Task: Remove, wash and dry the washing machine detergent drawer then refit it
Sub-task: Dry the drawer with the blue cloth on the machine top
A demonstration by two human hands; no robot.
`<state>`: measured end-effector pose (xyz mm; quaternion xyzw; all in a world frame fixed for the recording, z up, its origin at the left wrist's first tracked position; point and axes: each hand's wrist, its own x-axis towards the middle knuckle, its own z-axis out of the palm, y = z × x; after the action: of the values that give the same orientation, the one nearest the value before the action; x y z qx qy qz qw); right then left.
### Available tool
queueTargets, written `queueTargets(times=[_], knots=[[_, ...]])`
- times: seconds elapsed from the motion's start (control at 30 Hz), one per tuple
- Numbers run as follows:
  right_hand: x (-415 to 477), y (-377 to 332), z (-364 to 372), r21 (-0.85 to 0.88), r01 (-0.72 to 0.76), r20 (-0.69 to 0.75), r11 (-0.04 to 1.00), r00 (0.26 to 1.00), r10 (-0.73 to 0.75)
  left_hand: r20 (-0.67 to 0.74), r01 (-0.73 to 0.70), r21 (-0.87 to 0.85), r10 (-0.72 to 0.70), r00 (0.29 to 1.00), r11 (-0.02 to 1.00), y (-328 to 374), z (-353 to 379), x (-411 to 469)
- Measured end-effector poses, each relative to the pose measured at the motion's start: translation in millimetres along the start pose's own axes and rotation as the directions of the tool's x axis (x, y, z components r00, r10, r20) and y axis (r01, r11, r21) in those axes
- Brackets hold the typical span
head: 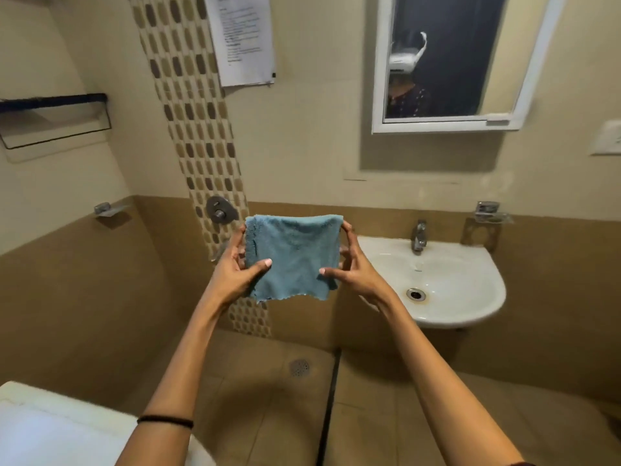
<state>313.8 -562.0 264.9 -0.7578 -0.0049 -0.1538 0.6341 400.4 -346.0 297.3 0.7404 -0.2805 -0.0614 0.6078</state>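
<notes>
Writing: sheet [243, 38] on the wall, printed lines too blurred to read.
Cloth [292, 257]: blue, held up flat in mid-air before the tiled wall, left of the sink [453, 280].
Left hand [235, 270]: pinches the cloth's left edge, thumb in front, fingers behind.
Right hand [353, 267]: pinches the right edge the same way.
Around: tap [418, 237] on the sink's back rim; mirror [453, 62] above; white appliance [50, 428] at lower left; floor drain [299, 367] below the cloth.

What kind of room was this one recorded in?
A bathroom, probably in a home. A white sink with a tap hangs on the wall, a mirror is above it, and a shower valve sits on the tiled strip. The left hand and right hand hold a blue cloth up.
</notes>
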Motion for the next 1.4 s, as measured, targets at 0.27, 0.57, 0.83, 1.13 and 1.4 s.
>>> queueTargets(times=[0.27,0.57,0.83,1.13,1.4], knots=[[9,17,-149,0.207,-0.088,-0.227,0.974,0.964,0.135,0.096,0.046,-0.081,-0.038,0.995,0.996,37,142,74],[1,55,-287,0.388,-0.144,-0.424,0.910,0.849,0.315,0.322,0.178,-0.081,-0.143,0.936,0.981,36,295,174],[12,72,-404,-0.103,-0.429,-0.586,0.897,0.756,0.294,0.441,-0.013,0.152,-0.056,0.896,0.988,9,420,253],[45,104,-495,0.073,-0.421,-0.701,0.904,0.624,0.347,0.516,0.228,0.042,-0.216,0.829,0.973,-4,522,337],[110,168,-567,0.177,-0.418,-0.835,0.891,0.416,0.361,0.323,0.416,0.020,-0.400,0.858,0.909,-25,608,397]])
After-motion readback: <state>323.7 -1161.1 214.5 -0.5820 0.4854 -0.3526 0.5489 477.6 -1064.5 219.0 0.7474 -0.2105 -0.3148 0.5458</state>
